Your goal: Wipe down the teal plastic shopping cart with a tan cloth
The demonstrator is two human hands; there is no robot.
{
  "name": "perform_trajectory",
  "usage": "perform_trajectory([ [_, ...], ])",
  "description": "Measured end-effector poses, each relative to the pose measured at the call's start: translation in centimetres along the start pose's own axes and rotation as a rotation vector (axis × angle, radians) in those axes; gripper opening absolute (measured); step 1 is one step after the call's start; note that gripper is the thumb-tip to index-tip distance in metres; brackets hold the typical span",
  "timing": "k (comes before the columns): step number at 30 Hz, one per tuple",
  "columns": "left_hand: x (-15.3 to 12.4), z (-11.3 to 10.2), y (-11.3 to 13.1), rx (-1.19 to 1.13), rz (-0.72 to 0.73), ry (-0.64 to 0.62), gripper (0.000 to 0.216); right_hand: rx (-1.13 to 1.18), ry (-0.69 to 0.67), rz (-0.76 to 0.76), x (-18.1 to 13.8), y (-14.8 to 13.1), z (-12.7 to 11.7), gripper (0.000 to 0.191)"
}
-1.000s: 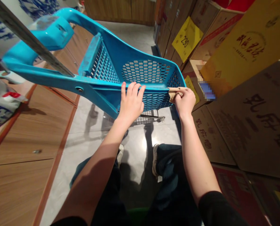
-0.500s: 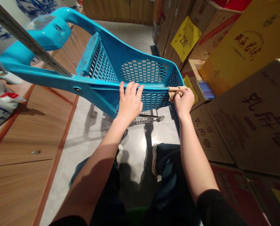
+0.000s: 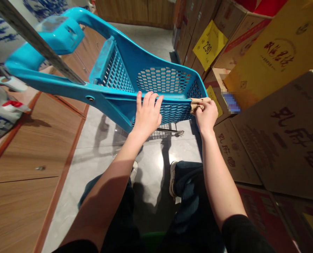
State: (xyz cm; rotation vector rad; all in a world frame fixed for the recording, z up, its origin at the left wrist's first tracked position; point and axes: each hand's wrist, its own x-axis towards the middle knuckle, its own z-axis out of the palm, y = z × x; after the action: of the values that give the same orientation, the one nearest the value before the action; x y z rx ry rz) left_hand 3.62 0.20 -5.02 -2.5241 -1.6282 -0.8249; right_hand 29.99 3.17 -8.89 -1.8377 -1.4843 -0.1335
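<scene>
Blue shopping cart [image 3: 128, 59]: just ahead of both hands | left hand [image 3: 147, 114]: fingers spread over cart's near rim [image 3: 174, 101] | right hand [image 3: 207, 114]: pinching cloth | brown cloth [image 3: 195, 105]: at right hand's fingertips, draped over rim

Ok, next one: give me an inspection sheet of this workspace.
Surface: grey floor, glossy.
Things handled: blue cart; tan cloth over its near rim.
Clutter: white roll at far left.
Hands: left hand rests on the near rim, fingers over it; right hand holds the tan cloth at the rim.
Cables: nothing seen.
Surroundings: wooden cabinets at left, stacked cartons at right, yellow sign reading 230; metal pole crossing upper left.
</scene>
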Motion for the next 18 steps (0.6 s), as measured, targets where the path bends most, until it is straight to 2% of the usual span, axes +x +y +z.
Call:
perform_trajectory([
  [3, 0.0, 0.0, 0.0, 0.018, -0.006, 0.000, 0.073, 0.044, -0.045, -0.125, -1.2, -1.7, -0.1, 0.034],
  [5, 0.0, 0.0, 0.0, 0.029, -0.003, 0.004, 0.074, 0.073, -0.065, -0.141, -1.2, -1.9, -0.2, 0.033],
  [10, 0.0, -0.3, 0.2, 0.026, 0.008, -0.009, 0.073, 0.075, 0.017, 0.034, 0.4, 0.2, -0.3, 0.034],
  [12, 0.0, -0.4, 0.3, 0.021, 0.001, -0.017, 0.072, 0.062, 0.043, 0.039, 0.2, 0.2, -0.1, 0.032],
  [15, 0.1, -0.5, 0.4, 0.006, -0.014, -0.024, 0.073, 0.069, 0.026, -0.080, -1.2, -1.4, 0.1, 0.032],
  [18, 0.1, -0.5, 0.3, -0.009, -0.022, -0.018, 0.073, 0.092, -0.066, -0.205, -2.1, -2.9, -0.1, 0.033],
])
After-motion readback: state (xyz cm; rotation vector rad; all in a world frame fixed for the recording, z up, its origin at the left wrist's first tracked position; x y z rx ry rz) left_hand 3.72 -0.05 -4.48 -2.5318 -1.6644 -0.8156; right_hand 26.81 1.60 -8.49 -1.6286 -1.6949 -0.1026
